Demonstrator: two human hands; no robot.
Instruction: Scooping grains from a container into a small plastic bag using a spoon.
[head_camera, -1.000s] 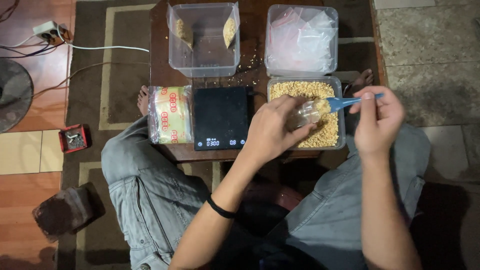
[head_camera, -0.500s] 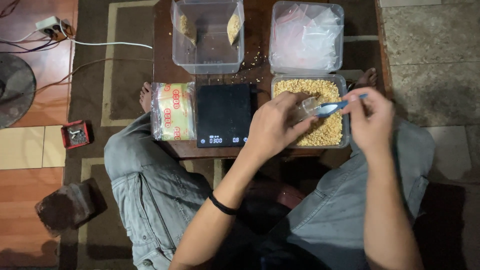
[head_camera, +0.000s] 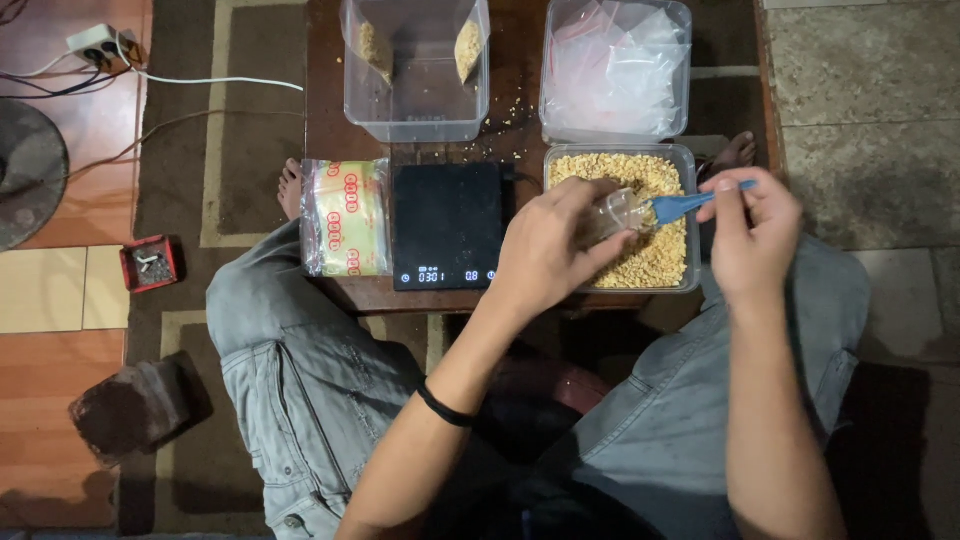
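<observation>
The left hand has its grip clenched around a small clear plastic bag, holding it tilted above the tub of yellowish grains that stands at the surface's near right corner. The right hand pinches the handle of a blue scoop between thumb and fingers, the scoop's bowl resting at the mouth of the bag over the grains. Just left of that tub, along the near edge, lies a black digital scale with its display lit, and beside it at the near left corner a sealed yellow-and-red packet. At the far edge stand a clear container holding two small filled bags and another tub full of empty clear bags. Loose grains are scattered on the surface between them.
</observation>
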